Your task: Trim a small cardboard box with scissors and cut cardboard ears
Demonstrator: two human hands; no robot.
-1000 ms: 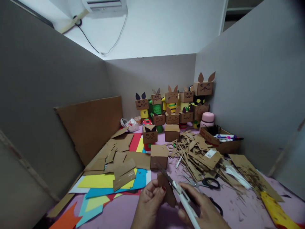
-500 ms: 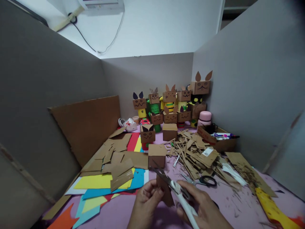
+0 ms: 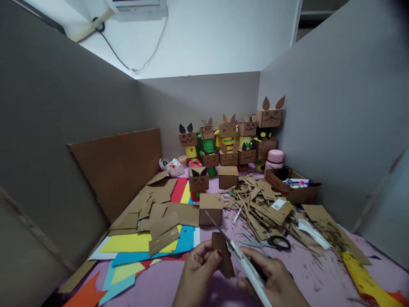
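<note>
My left hand (image 3: 202, 266) pinches a small brown cardboard piece (image 3: 223, 255) between thumb and fingers, low over the purple tabletop. In my right hand (image 3: 268, 273) are white-handled scissors (image 3: 251, 275), their blades pointing up and to the left across the piece's right edge. The blades look nearly closed. Just beyond stands a closed cardboard box (image 3: 211, 209) without a drawn face. Another pair of scissors (image 3: 265, 243), with black handles, lies on the table past my right hand.
Cardboard scraps (image 3: 258, 200) are heaped at the right centre. Cut cardboard sheets (image 3: 159, 221) and coloured paper (image 3: 128, 245) lie at left. Several cardboard animal figures (image 3: 228, 128) stand at the back. A pen box (image 3: 300, 189) and pink bottle (image 3: 274, 158) stand right. Grey partitions enclose the table.
The scissors have shifted slightly right and their blades have come together. More of the cardboard piece's top now shows, and my left thumb has turned slightly.
</note>
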